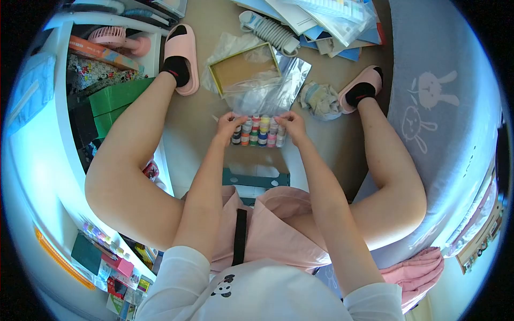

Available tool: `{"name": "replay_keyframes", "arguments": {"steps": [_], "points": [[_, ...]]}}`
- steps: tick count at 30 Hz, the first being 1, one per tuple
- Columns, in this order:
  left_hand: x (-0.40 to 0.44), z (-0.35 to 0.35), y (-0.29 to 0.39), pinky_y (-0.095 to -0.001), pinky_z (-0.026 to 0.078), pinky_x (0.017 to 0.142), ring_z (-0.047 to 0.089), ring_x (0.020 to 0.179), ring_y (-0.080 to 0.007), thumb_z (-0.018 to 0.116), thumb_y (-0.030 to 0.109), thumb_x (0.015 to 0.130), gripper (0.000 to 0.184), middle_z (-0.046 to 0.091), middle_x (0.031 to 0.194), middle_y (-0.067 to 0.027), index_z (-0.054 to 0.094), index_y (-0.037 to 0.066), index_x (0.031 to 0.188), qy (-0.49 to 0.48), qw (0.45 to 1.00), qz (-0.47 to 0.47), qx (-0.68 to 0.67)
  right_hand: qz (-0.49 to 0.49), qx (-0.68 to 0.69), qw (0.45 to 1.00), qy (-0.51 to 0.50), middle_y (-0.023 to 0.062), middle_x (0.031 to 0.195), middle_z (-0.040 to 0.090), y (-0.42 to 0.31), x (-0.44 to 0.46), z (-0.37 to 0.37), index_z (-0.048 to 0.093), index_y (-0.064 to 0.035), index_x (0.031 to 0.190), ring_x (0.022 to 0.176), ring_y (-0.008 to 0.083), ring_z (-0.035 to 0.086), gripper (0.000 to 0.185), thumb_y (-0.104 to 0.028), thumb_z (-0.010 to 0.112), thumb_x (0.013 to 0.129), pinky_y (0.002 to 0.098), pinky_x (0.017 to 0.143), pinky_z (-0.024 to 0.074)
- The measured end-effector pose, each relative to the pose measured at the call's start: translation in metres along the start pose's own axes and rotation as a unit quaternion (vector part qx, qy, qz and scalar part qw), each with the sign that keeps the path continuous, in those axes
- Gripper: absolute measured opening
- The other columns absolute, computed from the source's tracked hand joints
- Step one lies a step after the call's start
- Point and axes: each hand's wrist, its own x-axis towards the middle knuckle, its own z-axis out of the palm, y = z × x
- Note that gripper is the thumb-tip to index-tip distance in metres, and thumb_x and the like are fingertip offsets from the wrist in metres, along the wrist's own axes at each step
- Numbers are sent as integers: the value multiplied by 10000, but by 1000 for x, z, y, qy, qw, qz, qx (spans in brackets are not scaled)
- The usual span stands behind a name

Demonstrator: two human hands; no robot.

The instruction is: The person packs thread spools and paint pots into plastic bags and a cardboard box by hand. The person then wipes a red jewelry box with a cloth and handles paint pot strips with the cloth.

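Observation:
Between my hands is a block of small paint bottles [262,135] in rows, with white, orange, green, blue and pink contents showing. My left hand [231,128] is closed at the block's upper left corner, thumb pointing inward. At the upper right corner, my right hand [292,126] has its fingers bent and pinched on the bottles. The fingertips partly cover the end bottles. Just beyond lie a clear and silvery plastic bag [292,80] and a shallow gold-rimmed tray [241,72].
A coiled white power strip [270,35] and a pile of papers and folders [321,24] lie farther off. A crumpled bag [320,100] is near the right slipper [364,85]. Shelves [61,107] with boxes stand left; a grey bed cover [428,117] hangs right.

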Motion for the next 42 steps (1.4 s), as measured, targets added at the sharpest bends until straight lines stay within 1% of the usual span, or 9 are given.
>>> {"name": "replay_keyframes", "arguments": {"steps": [5, 8, 13, 17, 20, 25, 28, 36, 42], "points": [[-2, -10, 2, -266, 362, 669, 461, 685, -87, 651, 286, 702, 210, 531, 713, 26, 537, 113, 739, -24, 999, -30, -22, 25, 40, 996, -74, 31, 743, 574, -11, -1, -8, 567, -38, 900, 690, 108, 519, 231, -59, 643, 683, 245, 629, 417], [-11, -16, 8, -316, 339, 799, 484, 835, -139, 634, 357, 701, 322, 557, 850, -18, 544, 96, 867, -80, 995, -48, -17, 42, 58, 992, -105, 28, 763, 580, -29, -9, -9, 571, -36, 927, 709, 110, 521, 234, -45, 623, 699, 254, 668, 418], [-51, -9, 46, -402, 200, 962, 331, 1142, -248, 617, 452, 679, 593, 441, 1168, -100, 460, 67, 1102, -90, 994, -44, 37, 6, -6, 991, -132, 23, 803, 576, -31, -14, -11, 575, -34, 929, 718, 116, 513, 204, -56, 597, 728, 252, 690, 409], [-27, -6, 29, -398, 251, 932, 377, 1092, -228, 594, 452, 702, 549, 460, 1132, -94, 475, 69, 1077, -47, 998, -23, 24, -24, -3, 991, -128, 17, 799, 561, -29, -14, -10, 577, -34, 873, 718, 121, 497, 133, -124, 543, 781, 253, 677, 401], [-32, -11, 28, -375, 334, 869, 448, 998, -200, 568, 432, 736, 475, 500, 1049, -73, 487, 69, 1031, -141, 985, -55, -79, 41, -18, 986, -161, 6, 804, 557, -45, -21, -14, 566, -66, 858, 749, 98, 486, 163, -214, 517, 810, 232, 668, 390], [-51, -15, 62, -331, 421, 753, 527, 827, -166, 566, 358, 765, 318, 550, 860, -25, 503, 92, 928, -171, 959, -128, -188, 50, 73, 983, -164, 17, 765, 547, -80, -28, -14, 559, -42, 816, 716, 127, 493, 144, -170, 492, 813, 268, 645, 408], [-78, -15, 101, -333, 418, 763, 529, 832, -164, 578, 325, 757, 304, 558, 874, -32, 505, 83, 926, -189, 943, -116, -249, 12, 97, 979, -179, 24, 761, 549, -125, -40, -26, 553, -49, 809, 711, 132, 507, 136, -172, 497, 812, 274, 633, 419], [-185, -21, 221, -321, 453, 756, 551, 860, -154, 565, 217, 769, 374, 563, 946, -41, 460, 88, 1104, -338, 907, 167, -186, -162, 156, 957, -186, 69, 778, 577, -271, -131, -53, 521, -54, 844, 706, 145, 557, 126, -174, 507, 807, 270, 626, 460], [-328, -73, 242, -307, 455, 727, 548, 819, -133, 545, 254, 787, 298, 567, 919, -30, 524, 72, 1022, -204, 908, 264, -253, -236, 144, 927, -255, 92, 782, 580, -348, -247, 0, 518, -37, 861, 720, 155, 565, 118, -138, 512, 799, 269, 633, 462]]}}
